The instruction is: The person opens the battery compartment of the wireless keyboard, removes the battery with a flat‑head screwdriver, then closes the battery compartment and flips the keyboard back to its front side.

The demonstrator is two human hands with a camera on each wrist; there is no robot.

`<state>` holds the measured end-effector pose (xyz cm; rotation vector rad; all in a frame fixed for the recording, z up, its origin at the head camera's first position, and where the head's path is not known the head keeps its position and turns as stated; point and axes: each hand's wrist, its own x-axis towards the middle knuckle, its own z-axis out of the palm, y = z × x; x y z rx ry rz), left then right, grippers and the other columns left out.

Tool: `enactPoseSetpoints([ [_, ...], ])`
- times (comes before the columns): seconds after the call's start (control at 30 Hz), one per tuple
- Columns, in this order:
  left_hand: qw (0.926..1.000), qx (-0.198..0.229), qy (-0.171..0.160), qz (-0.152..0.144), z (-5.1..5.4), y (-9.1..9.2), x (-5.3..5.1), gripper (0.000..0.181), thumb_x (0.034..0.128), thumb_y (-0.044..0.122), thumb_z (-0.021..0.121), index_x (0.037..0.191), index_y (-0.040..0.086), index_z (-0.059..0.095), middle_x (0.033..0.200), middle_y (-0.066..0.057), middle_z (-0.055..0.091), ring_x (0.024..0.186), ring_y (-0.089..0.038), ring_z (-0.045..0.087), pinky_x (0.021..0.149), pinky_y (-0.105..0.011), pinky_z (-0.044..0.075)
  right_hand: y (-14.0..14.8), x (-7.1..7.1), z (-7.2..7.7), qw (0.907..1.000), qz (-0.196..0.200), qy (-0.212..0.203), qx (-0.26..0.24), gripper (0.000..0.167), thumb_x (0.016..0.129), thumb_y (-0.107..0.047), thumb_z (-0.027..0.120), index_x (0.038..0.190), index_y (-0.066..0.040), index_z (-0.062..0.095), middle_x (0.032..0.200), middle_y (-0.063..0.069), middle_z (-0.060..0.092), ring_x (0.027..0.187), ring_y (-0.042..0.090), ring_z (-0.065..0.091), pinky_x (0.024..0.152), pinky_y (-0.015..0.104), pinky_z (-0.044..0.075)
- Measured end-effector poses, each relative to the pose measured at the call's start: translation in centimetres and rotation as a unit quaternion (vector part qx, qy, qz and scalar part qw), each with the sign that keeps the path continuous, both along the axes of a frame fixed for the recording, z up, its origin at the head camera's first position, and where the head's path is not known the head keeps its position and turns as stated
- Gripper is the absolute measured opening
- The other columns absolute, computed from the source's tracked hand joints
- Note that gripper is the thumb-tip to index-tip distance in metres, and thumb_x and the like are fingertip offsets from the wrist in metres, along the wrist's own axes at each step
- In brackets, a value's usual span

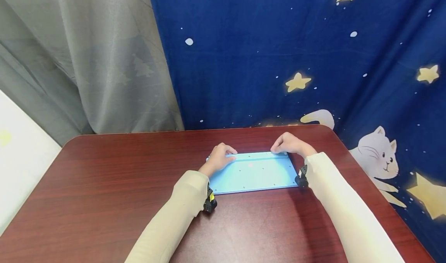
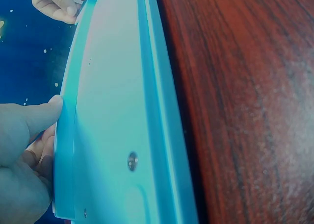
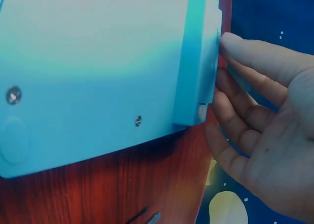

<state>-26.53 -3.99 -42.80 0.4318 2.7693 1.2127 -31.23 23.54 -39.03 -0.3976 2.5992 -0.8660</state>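
A flat light blue keyboard (image 1: pixel 256 174) lies underside up on the table, with small screws and a raised ridge along its far edge. My left hand (image 1: pixel 218 157) grips the left part of that far edge. In the left wrist view its thumb (image 2: pixel 46 113) presses the ridge, and the other fingers bend below, partly hidden. My right hand (image 1: pixel 290 144) holds the far edge near the right corner. The right wrist view has its curled fingers (image 3: pixel 240 113) against the outer side of the ridge, where a thin strip sticks out.
The dark red wooden table (image 1: pixel 122 185) extends left of and in front of the keyboard. Behind it hang a grey curtain (image 1: pixel 104 62) and a blue curtain (image 1: pixel 237 62) with stars and a cat. A white surface (image 1: pixel 21 158) stands at the far left.
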Motion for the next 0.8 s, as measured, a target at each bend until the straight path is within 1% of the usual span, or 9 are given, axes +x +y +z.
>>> enactPoseSetpoints([
  [0.07, 1.0, 0.0, 0.001, -0.001, 0.0, 0.0, 0.0, 0.018, 0.0829, 0.01, 0.068, 0.101, 0.006, 0.07, 0.095, -0.007, 0.057, 0.091, -0.021, 0.055, 0.081, -0.033, 0.046, 0.0, 0.1, -0.3, 1.0, -0.007, 0.001, -0.001, 0.015, 0.083, -0.008, 0.067, 0.093, 0.003, 0.071, 0.089, 0.011, 0.068, 0.078, 0.02, 0.057, 0.067, 0.033, 0.047],
  [0.13, 1.0, 0.0, 0.003, -0.002, -0.1, 0.0, 0.0, 0.018, 0.0829, 0.01, 0.068, 0.1, 0.006, 0.07, 0.095, -0.007, 0.057, 0.091, -0.021, 0.055, 0.081, -0.033, 0.046, 0.1, 0.1, -0.5, 0.9999, -0.013, 0.002, -0.005, 0.016, 0.083, -0.008, 0.066, 0.094, 0.002, 0.071, 0.09, 0.012, 0.068, 0.078, 0.02, 0.056, 0.068, 0.032, 0.047],
  [0.27, 1.0, 0.001, 0.007, -0.002, -0.1, 0.1, 0.0, 0.018, 0.0827, 0.01, 0.068, 0.1, 0.006, 0.07, 0.093, -0.007, 0.057, 0.09, -0.021, 0.055, 0.08, -0.033, 0.046, 0.4, 0.3, -1.1, 0.9995, -0.029, -0.003, -0.015, 0.018, 0.084, -0.008, 0.066, 0.097, 0.002, 0.07, 0.096, 0.014, 0.067, 0.089, 0.025, 0.059, 0.078, 0.038, 0.048],
  [0.33, 1.0, 0.0, 0.008, -0.002, -0.1, 0.0, 0.0, 0.018, 0.0827, 0.01, 0.068, 0.1, 0.006, 0.07, 0.093, -0.007, 0.057, 0.09, -0.021, 0.055, 0.08, -0.033, 0.046, 0.5, 0.3, -1.3, 0.9989, -0.041, -0.01, -0.019, 0.018, 0.084, -0.008, 0.066, 0.098, 0.002, 0.07, 0.098, 0.015, 0.067, 0.095, 0.028, 0.059, 0.084, 0.042, 0.046],
  [0.4, 1.0, 0.0, 0.008, -0.001, -0.1, 0.0, 0.0, 0.018, 0.0827, 0.01, 0.068, 0.1, 0.006, 0.07, 0.093, -0.007, 0.057, 0.09, -0.021, 0.055, 0.08, -0.033, 0.046, 0.5, 0.3, -1.5, 0.9984, -0.051, -0.016, -0.021, 0.018, 0.084, -0.008, 0.066, 0.098, 0.002, 0.07, 0.098, 0.015, 0.067, 0.098, 0.028, 0.059, 0.087, 0.043, 0.045],
  [0.67, 1.0, 0.003, 0.004, -0.001, -0.3, 0.0, -0.1, 0.017, 0.0828, 0.009, 0.068, 0.099, 0.005, 0.07, 0.093, -0.007, 0.057, 0.09, -0.021, 0.055, 0.08, -0.033, 0.046, 0.0, 0.0, -1.6, 0.9981, -0.055, -0.026, -0.009, 0.013, 0.083, -0.002, 0.065, 0.093, 0.004, 0.07, 0.093, 0.014, 0.068, 0.09, 0.024, 0.058, 0.078, 0.035, 0.047],
  [0.8, 1.0, 0.003, 0.006, -0.002, -0.2, 0.0, 0.0, 0.018, 0.0828, 0.009, 0.068, 0.1, 0.005, 0.07, 0.093, -0.007, 0.058, 0.09, -0.021, 0.055, 0.08, -0.033, 0.046, 0.1, 0.0, -1.7, 0.9974, -0.065, -0.025, -0.019, 0.013, 0.082, -0.002, 0.066, 0.093, 0.005, 0.07, 0.094, 0.015, 0.067, 0.092, 0.025, 0.058, 0.079, 0.036, 0.047],
])
